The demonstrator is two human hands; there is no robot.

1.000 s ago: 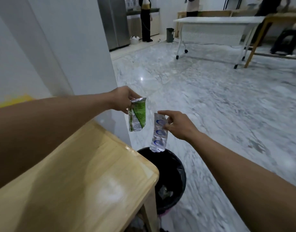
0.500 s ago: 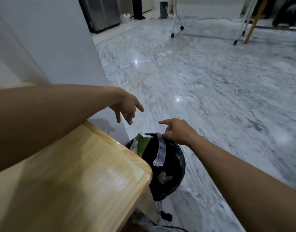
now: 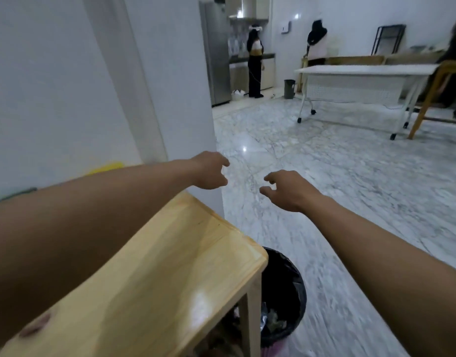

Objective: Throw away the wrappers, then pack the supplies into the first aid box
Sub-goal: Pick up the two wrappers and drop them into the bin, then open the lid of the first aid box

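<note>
My left hand [image 3: 210, 171] and my right hand [image 3: 288, 190] both hang empty in the air, fingers loosely curled and apart, out past the corner of the wooden table [image 3: 170, 274]. Below them, beside the table's leg, stands a black-lined trash bin [image 3: 286, 295]. Crumpled wrappers [image 3: 272, 322] lie at its bottom. The first aid box and the supplies are out of view.
A white wall corner [image 3: 191, 112] rises just beyond the table's far edge. Marble floor [image 3: 350, 189] spreads ahead and to the right. Far back stand a white wheeled table [image 3: 363, 70], a wooden table leg [image 3: 425, 104], a fridge [image 3: 216, 55] and two people.
A second ago each hand held a wrapper over the bin. Both wrappers dropped into the bin, and my hands are now empty. My view has tilted up.
</note>
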